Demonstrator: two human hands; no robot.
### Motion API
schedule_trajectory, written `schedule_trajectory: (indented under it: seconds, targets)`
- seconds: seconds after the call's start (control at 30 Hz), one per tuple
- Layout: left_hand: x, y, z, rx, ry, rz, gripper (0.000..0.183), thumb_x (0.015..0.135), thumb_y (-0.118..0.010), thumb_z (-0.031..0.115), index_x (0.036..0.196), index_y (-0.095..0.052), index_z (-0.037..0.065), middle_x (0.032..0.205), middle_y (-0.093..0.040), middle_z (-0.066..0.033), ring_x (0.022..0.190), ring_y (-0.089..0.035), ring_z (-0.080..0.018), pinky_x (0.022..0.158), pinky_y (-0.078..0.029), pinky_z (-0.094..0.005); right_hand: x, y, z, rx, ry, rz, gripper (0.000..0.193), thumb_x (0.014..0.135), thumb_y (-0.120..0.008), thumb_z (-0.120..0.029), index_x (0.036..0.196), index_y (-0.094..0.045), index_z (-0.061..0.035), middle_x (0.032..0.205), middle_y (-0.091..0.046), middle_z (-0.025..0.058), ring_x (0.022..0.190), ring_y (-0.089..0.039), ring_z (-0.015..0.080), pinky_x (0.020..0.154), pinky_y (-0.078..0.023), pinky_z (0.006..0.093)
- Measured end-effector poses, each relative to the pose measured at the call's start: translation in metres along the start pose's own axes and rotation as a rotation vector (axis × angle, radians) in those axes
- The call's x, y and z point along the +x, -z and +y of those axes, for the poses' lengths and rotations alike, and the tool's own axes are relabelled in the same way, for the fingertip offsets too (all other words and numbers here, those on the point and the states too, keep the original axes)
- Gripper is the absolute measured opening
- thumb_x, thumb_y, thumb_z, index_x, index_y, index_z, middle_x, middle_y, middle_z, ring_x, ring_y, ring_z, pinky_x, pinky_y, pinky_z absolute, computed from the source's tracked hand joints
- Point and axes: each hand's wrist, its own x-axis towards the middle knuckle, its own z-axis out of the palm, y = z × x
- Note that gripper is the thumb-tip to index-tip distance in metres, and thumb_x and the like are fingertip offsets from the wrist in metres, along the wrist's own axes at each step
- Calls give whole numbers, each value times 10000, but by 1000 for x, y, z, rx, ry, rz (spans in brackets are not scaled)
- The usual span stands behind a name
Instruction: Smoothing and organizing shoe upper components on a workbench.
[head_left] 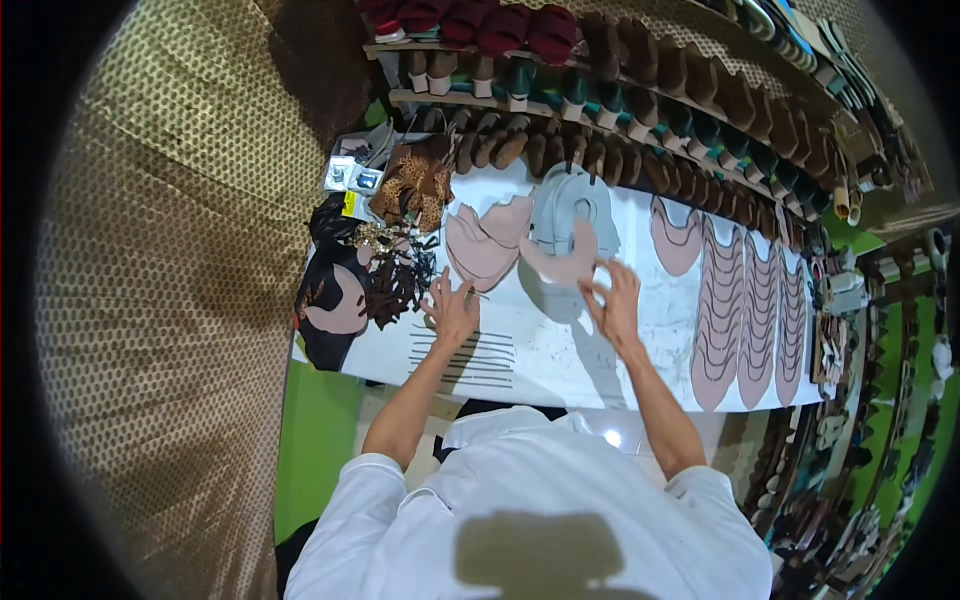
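My right hand (617, 308) pinches one tip of a pale pink crescent-shaped piece (562, 266), held up over the white tabletop with its shadow below. My left hand (455, 312) is at the tabletop, fingers apart, just below a stack of pale pink curved pieces (478, 252). Whether its fingertips touch a thin dark strip there is too small to tell. Several thin dark strips (480, 361) lie in parallel rows under my left wrist. Behind the crescent piece sits a pile of light grey-blue curved pieces (572, 205).
Overlapping rows of pink curved pieces (716, 375) cover the right of the white table (640, 375). Dark scraps (395, 288), leopard-print material (415, 182) and a black bag-like item (325, 345) crowd the left. Shoe forms (700, 130) line the back shelves.
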Motion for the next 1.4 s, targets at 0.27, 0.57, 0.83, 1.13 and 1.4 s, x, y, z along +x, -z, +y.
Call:
schedule_trajectory:
  seconds: [0.27,0.57,0.83,1.13,1.4]
  targets:
    - [-69,13,10,-6,22,-62,401,884,-726,245,1281,-731,184,1630,-339,-194,1485,-270,-403,1063,-198,-768,-169,-12,-16,84,-258,-199,181,859,-782,-206,1025,-835,-155,1394,-601,113,1380,-468,380,1170,-302,539]
    - [-116,14,13,32,128,-91,409,879,-750,338,1275,-747,236,1646,-333,-186,1499,-254,-397,1112,-176,-696,-202,-10,-29,-7,-311,-199,207,838,-790,-311,987,-838,-175,1459,-563,106,1464,-383,381,1218,-165,640]
    - [-103,11,10,-10,39,-49,383,843,-758,240,1226,-761,218,1634,-351,-184,1488,-272,-414,1087,-191,-743,-138,-52,-53,92,-248,-170,148,835,-800,-251,953,-832,-167,1451,-578,119,1447,-401,381,1207,-214,611]
    - [-77,5,-3,-52,-134,-153,370,857,-793,227,1224,-744,227,1658,-321,-154,1501,-258,-446,1063,-195,-790,-89,-128,-94,149,-211,-176,139,812,-773,-224,876,-830,-115,1374,-616,119,1363,-467,363,1171,-305,530]
    - [-45,10,-24,-41,-226,-299,364,861,-789,253,1222,-748,229,1653,-329,-143,1514,-250,-417,1088,-184,-777,-79,-144,-104,-26,-133,-200,124,829,-741,-188,830,-788,-74,1329,-625,111,1353,-484,343,1182,-310,536]
